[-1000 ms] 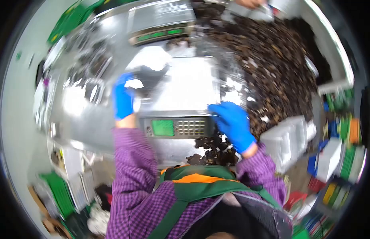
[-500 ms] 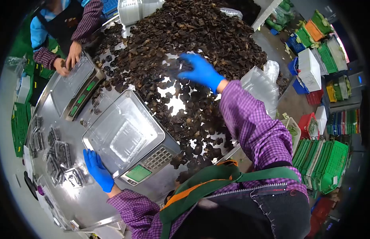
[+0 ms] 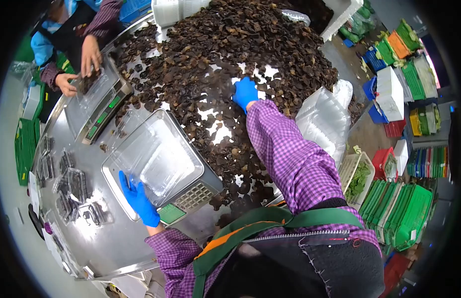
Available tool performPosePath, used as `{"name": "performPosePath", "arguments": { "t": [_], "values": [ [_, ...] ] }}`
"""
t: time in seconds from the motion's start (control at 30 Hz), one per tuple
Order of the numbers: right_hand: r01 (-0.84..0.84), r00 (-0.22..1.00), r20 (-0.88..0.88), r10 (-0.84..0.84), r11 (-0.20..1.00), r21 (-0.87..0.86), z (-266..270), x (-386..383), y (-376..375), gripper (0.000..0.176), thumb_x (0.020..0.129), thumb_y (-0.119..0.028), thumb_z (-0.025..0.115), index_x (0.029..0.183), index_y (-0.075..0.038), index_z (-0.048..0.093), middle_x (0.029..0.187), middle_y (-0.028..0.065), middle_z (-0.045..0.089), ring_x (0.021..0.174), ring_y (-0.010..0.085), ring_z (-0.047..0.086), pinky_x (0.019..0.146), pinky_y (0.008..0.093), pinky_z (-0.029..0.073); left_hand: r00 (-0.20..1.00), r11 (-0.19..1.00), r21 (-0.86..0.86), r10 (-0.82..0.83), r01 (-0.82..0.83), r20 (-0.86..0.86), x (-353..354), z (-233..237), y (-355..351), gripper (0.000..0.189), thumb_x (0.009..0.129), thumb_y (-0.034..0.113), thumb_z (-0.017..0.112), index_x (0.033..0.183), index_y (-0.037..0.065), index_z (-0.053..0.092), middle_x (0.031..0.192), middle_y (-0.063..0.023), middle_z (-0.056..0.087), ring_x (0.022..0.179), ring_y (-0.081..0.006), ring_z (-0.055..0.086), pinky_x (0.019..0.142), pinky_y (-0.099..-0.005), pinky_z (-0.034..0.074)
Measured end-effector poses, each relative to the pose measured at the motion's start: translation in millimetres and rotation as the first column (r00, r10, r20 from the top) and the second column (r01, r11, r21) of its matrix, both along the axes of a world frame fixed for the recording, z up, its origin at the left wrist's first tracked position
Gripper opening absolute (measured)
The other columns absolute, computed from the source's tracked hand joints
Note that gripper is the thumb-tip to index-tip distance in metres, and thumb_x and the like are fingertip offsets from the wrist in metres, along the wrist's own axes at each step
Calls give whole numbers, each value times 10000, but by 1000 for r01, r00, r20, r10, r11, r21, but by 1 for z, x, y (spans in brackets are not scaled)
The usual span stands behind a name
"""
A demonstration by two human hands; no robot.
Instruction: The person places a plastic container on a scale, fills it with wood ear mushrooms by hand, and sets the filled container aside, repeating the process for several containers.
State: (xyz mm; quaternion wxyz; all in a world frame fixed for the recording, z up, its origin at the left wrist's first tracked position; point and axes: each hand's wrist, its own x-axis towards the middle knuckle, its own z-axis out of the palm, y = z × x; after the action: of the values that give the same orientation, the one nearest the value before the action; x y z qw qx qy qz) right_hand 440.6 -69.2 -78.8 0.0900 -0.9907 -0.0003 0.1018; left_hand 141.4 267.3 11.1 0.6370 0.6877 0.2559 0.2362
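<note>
My right hand (image 3: 246, 93), in a blue glove, is down in the heap of dark wood ear mushrooms (image 3: 275, 49), its fingers curled in among them. What lies inside the fingers is hidden. Over the near left corner of a digital scale (image 3: 194, 196) is my left hand (image 3: 141, 201), also gloved in blue, fingers spread. Its fingertips are right at the edge of a clear plastic box (image 3: 166, 161) lying on the scale's pan. The keypad and green display of the scale face me.
Across the table, a co-worker's hands (image 3: 91, 57) handle dark mushrooms over a second scale (image 3: 104, 111). Several filled clear packs (image 3: 76, 186) lie at left. Stacked clear trays (image 3: 324, 124) stand right of the heap, and white tubs (image 3: 173, 11) behind it. Green crates (image 3: 412, 216) are stacked at right.
My right hand has come down into the mushrooms, its fingers going from spread to curled. My left hand has moved right, from beside the scale to over its pan.
</note>
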Motion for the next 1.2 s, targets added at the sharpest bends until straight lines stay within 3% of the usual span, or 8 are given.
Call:
{"name": "performPosePath", "arguments": {
  "t": [0.23, 0.3, 0.57, 0.67, 0.77, 0.87, 1.03, 1.2],
  "values": [
    [5, 993, 93, -71, 817, 577, -5, -37, 6, 518, 619, -257, 773, 1061, -12, 660, 990, 166, 683, 911, 272, 663, 803, 349, 524, 995, 998, 66, 17, -23, 102, -10, 12, -17, 669, 791, -116, 443, 1439, -9, 315, 1492, -129, 323, 1366, -245, 319, 1127, -356, 219],
    [251, 956, -294, 1, 519, 817, 24, -48, 8, 443, 665, -193, 758, 1055, -10, 657, 863, 118, 700, 746, 196, 675, 696, 312, 539, 986, 998, 13, 51, -54, 156, -7, 28, -26, 653, 785, -158, 417, 1419, -27, 332, 1467, -129, 356, 1361, -217, 321, 1146, -356, 201],
    [302, 916, -285, 283, -17, 953, 161, -157, 103, 331, 767, -108, 728, 1069, -14, 631, 848, 37, 673, 606, 102, 611, 559, 240, 516, 972, 978, 200, 13, -61, 235, -2, 29, -51, 611, 800, -161, 419, 1394, -24, 375, 1460, -121, 374, 1351, -213, 342, 1130, -355, 261],
    [277, 878, -263, 401, 24, 961, 144, -192, 149, 355, 748, -148, 750, 1063, -40, 626, 906, 88, 666, 659, 126, 617, 609, 276, 525, 962, 997, 76, 9, -31, 274, -3, 27, -59, 624, 783, -173, 395, 1389, -25, 381, 1450, -119, 391, 1348, -216, 352, 1141, -356, 234],
    [-518, 852, 371, 370, 482, 707, 110, -218, 177, 626, 744, -289, 769, 1256, -36, 514, 1308, 251, 464, 1094, 348, 541, 978, 420, 422, 965, 999, -15, 41, -38, 258, -5, 24, -56, 629, 773, -177, 384, 1384, -27, 386, 1438, -116, 411, 1346, -221, 358, 1150, -358, 213],
    [-594, 798, 429, 422, 435, 677, 119, -227, 174, 657, 756, -313, 745, 1311, -74, 486, 1300, 281, 453, 1143, 399, 500, 1014, 439, 390, 978, 996, -59, 73, -62, 197, -10, 16, -43, 606, 788, -164, 400, 1379, -28, 396, 1431, -116, 421, 1337, -220, 371, 1142, -358, 237],
    [-456, 873, 299, 384, 430, 779, 113, -167, 115, 681, 793, -346, 702, 1364, -93, 433, 1323, 298, 434, 1197, 399, 483, 1006, 447, 399, 982, 994, -88, 78, -63, 175, -10, 7, -21, 566, 811, -138, 406, 1366, -28, 423, 1417, -122, 440, 1329, -221, 387, 1138, -359, 245],
    [-106, 960, 270, 74, 988, 108, 59, -133, 30, 726, 700, -383, 774, 1293, -72, 492, 1330, 234, 436, 1217, 388, 423, 964, 434, 435, 988, 997, -64, 56, -48, 141, -7, -8, -7, 520, 834, -125, 412, 1342, -28, 457, 1406, -130, 451, 1320, -223, 399, 1131, -348, 255]
  ]
}}
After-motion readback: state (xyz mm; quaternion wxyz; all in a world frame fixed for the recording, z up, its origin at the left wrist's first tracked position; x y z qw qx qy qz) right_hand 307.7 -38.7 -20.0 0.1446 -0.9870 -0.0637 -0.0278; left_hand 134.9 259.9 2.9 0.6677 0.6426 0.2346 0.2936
